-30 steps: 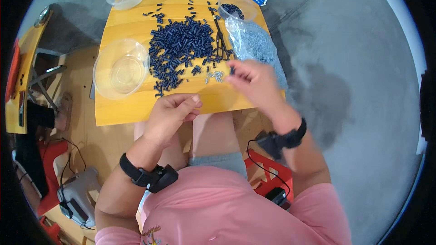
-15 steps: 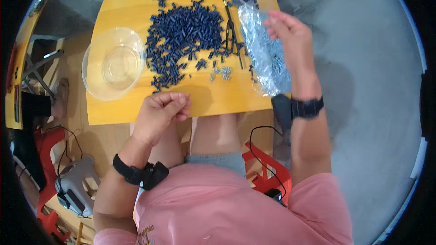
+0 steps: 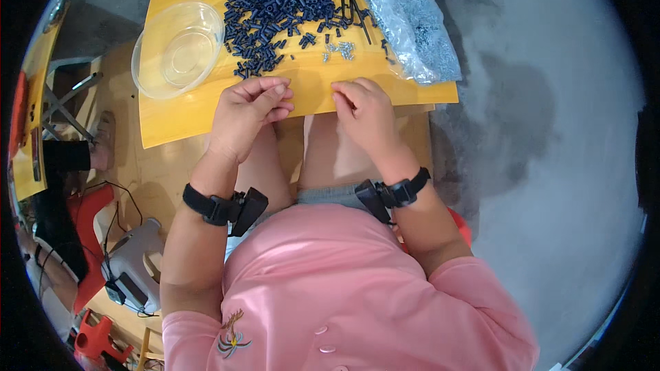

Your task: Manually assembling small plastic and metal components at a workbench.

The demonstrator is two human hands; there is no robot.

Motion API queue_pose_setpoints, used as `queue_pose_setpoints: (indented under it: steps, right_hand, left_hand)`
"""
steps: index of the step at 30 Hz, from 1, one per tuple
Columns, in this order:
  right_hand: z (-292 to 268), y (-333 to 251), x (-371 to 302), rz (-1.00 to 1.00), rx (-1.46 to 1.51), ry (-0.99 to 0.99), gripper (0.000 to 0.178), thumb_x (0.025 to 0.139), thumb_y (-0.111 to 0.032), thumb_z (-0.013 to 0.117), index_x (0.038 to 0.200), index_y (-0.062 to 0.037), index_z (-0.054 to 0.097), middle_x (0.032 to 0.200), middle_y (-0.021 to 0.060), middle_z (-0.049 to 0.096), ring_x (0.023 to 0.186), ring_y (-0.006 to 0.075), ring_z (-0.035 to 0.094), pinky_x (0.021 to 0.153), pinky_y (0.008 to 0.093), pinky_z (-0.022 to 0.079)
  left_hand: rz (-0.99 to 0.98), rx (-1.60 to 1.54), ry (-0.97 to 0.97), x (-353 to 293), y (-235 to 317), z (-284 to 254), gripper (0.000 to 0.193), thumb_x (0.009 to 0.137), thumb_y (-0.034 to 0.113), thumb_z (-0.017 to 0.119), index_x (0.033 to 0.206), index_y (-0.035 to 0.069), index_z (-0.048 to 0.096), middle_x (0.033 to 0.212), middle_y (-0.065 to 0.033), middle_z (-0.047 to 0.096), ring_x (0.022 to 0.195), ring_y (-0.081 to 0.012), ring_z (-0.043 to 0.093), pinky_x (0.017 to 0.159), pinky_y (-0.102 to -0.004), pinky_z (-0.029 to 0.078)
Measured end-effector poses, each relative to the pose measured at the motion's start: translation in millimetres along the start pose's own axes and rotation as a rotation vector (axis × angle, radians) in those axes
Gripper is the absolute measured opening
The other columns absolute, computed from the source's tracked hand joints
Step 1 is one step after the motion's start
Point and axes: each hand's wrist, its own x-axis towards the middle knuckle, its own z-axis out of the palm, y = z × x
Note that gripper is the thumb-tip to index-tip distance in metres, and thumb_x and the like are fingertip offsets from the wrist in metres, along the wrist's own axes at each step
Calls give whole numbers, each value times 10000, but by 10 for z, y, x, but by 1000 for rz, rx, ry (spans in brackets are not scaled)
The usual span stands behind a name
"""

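Observation:
My left hand [image 3: 249,115] is at the front edge of the yellow table [image 3: 185,118], thumb and fingertips pinched together. Facing it a short gap away, my right hand [image 3: 368,115] has its fingers curled in a pinch too. Whatever either pinch holds is too small or hidden to make out. Beyond the hands lies a heap of small dark blue tube-shaped pieces [image 3: 282,0]. A few small silver screw-like pieces [image 3: 340,50] sit just in front of that heap. To its right is a clear plastic bag [image 3: 412,24] full of small silvery pieces.
A round clear plastic bowl [image 3: 180,48] stands on the table's left side. Thin black tools [image 3: 353,5] lie between the heap and the bag. At far left are a grey stool [image 3: 137,254], cables and another person's leg [image 3: 69,156].
My right hand has come down and left from over the bag to the table's front edge, opposite my left hand. The left hand keeps its pinch. The view has shifted, so the tabletop sits higher.

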Motion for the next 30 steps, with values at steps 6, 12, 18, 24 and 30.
queue_pose_setpoints:
  steps: [6, 12, 18, 24, 30]
  right_hand:
    - [64, 20, -37, 5, 50, 61, 87, 752, -59, 601, 818, -21, 644, 731, 135, 586, 732, 319, 570, 664, 398, 466]
    - [99, 47, -45, -13, 34, 102, 83, 751, -62, 597, 809, -31, 648, 713, 135, 581, 721, 316, 566, 655, 398, 462]
    - [90, 35, -17, 14, 33, 74, 90, 755, -69, 599, 813, -32, 657, 726, 132, 593, 736, 310, 572, 667, 394, 464]
    - [58, 48, 6, 58, 67, 50, 96, 758, -75, 606, 824, -36, 665, 731, 128, 604, 722, 306, 579, 653, 389, 470]
    - [29, 57, 79, 53, 69, 27, 108, 770, -89, 594, 832, -35, 665, 735, 132, 614, 716, 313, 586, 654, 391, 474]
  left_hand:
    - [50, -6, 10, -29, -24, -17, 196, 887, 105, 578, 1034, -18, 615, 891, -81, 645, 762, -122, 627, 689, -216, 527]
    - [30, -10, -9, -8, -8, -30, 197, 885, 103, 579, 1031, -24, 613, 893, -87, 646, 768, -130, 631, 689, -219, 530]
    - [63, -44, -21, -12, -10, -45, 207, 885, 103, 579, 1028, -45, 602, 901, -110, 643, 765, -148, 641, 699, -238, 544]
    - [33, -37, -51, -6, -6, -62, 206, 885, 108, 583, 1038, -26, 613, 894, -87, 648, 767, -132, 626, 686, -221, 525]
    - [4, -26, -53, -12, 22, -57, 193, 886, 98, 579, 1036, -17, 617, 898, -90, 649, 749, -131, 620, 672, -230, 521]
